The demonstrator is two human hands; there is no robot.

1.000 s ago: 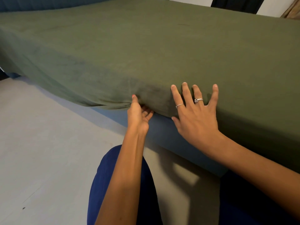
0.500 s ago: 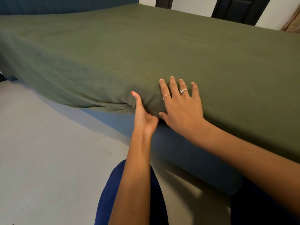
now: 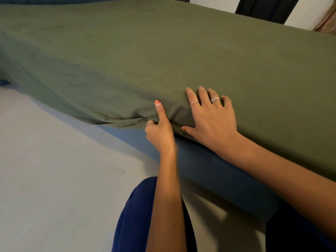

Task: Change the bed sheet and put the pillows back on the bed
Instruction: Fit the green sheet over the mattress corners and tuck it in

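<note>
A dark green bed sheet [image 3: 181,57] covers the mattress and hangs loose over its near side toward the left. My left hand [image 3: 161,130] grips the sheet's lower edge at the mattress side, thumb up against the cloth and fingers curled under the hem. My right hand [image 3: 211,115] lies just to its right with fingers spread, pressing the sheet against the mattress edge. No pillow is in view.
A blue upholstered bed frame [image 3: 218,171] runs under the mattress. Pale grey floor [image 3: 54,179] lies to the left. My knees in blue trousers [image 3: 138,219] are at the bottom. A dark door [image 3: 263,8] and white wall stand beyond the bed.
My right hand has slid left along the mattress edge until it sits beside my left hand. The left hand has curled tighter on the hem.
</note>
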